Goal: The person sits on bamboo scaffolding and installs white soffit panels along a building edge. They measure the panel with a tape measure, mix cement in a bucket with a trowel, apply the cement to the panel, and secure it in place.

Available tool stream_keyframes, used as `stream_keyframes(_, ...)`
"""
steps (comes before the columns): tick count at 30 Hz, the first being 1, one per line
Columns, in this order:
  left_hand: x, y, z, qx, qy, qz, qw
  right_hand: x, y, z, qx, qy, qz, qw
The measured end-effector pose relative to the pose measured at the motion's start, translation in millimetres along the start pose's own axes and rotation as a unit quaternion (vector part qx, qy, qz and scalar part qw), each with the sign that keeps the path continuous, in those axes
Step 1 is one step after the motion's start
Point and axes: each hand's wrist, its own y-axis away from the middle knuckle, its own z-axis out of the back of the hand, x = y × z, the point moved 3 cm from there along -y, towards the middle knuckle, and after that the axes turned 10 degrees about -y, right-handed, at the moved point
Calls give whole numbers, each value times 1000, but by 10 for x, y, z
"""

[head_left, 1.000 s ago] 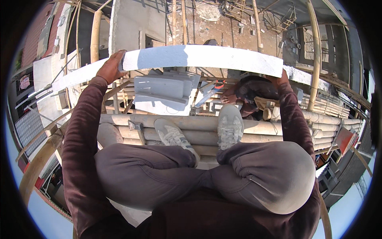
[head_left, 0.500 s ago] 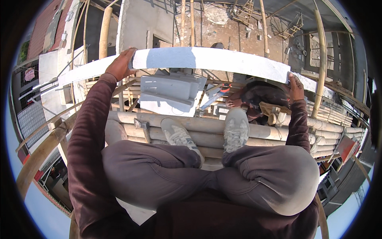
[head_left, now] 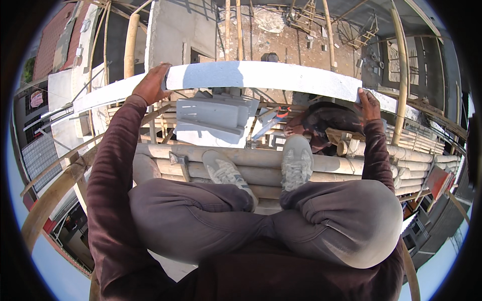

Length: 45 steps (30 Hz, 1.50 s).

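Note:
A long white building block point(head_left: 261, 75) lies across the far side in front of me, in line with the top of a narrow white wall point(head_left: 113, 95). At its left end my left hand point(head_left: 152, 85) is closed round the edge, fingers over the top and thumb on the near face. The opposite end meets my right hand point(head_left: 369, 104), whose fingers are bent against the block's corner. Below the block, grey-white slabs or blocks point(head_left: 216, 118) are stacked on the scaffold. A handsaw point(head_left: 271, 123) with a red-and-black handle rests beside them.
Bamboo poles point(head_left: 251, 173) form the platform under my shoes point(head_left: 297, 163). Another person point(head_left: 326, 123) in dark clothing is just below, near my right foot. Upright bamboo posts point(head_left: 401, 75) stand beyond the wall. A dirt floor point(head_left: 291, 40) lies far below.
My right hand has shifted slightly left and up at the block's end, and its thumb shows more. My left hand keeps its grip. The whole view has moved a little.

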Motion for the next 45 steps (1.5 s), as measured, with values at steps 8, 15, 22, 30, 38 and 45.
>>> stream_keyframes(8, -436, 907, 142, -236, 120, 102, 959, -12, -122, 171, 32, 56, -20, 998)
stream_keyframes(15, -1168, 2172, -1107, -238, 233, 387, 860, 237, -326, 344, 121, 159, -88, 976)
stream_keyframes(22, -1546, 2849, -1394, -251, 165, 404, 864, 251, -595, 494, 115, 197, -149, 962)
stream_keyframes(30, -1536, 2874, -1756, 48, 268, 440, 856, 292, -704, 507, 119, 226, -191, 948)
stream_keyframes(38, -1823, 2938, -1744, -80, 342, 463, 814, 469, -452, 300, 129, 186, -163, 960)
stream_keyframes(45, -1639, 2428, -722, -113, 391, 371, 835, 429, -462, 350, 123, 159, -184, 962)
